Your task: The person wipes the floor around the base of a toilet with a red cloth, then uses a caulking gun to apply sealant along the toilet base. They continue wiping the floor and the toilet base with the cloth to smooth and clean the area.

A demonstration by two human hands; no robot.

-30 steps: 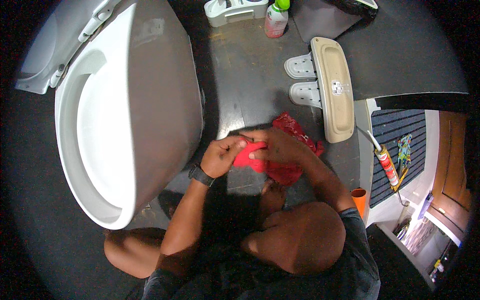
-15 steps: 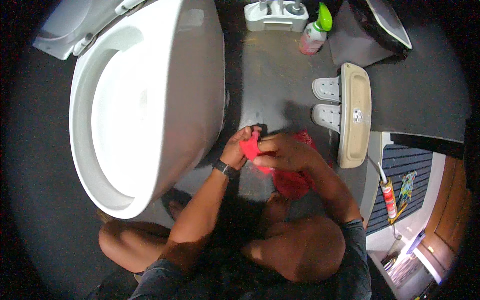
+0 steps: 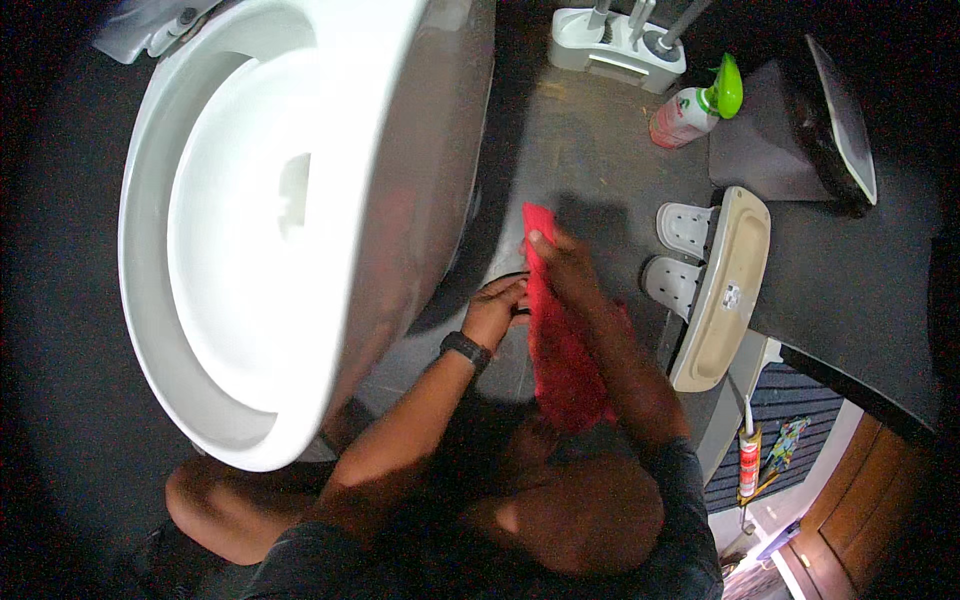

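Observation:
A red cloth (image 3: 560, 360) hangs in a long strip from my right hand (image 3: 568, 268). That hand is closed on its upper part, thumb on the near face, and a short end sticks up past the fingers. Close against the cloth's left edge is my left hand (image 3: 497, 308), with a dark watch on the wrist. Its fingers are curled together; a thin dark edge shows along them, and what they hold is hard to make out. Both hands are low over the grey floor, right of the white toilet (image 3: 345, 230).
A beige tray-like piece (image 3: 735, 290) with two white perforated pads (image 3: 672, 284) lies to the right. Behind are a spray bottle (image 3: 685, 118), a brush holder (image 3: 615, 55) and a grey bin (image 3: 765, 135). A sealant gun (image 3: 749, 465) rests on a dark striped mat (image 3: 800, 410).
The cloth, bunched between both hands before, is now drawn out lengthwise in my right hand, which has moved up. My left hand has come off the cloth's bunched end. The view has shifted.

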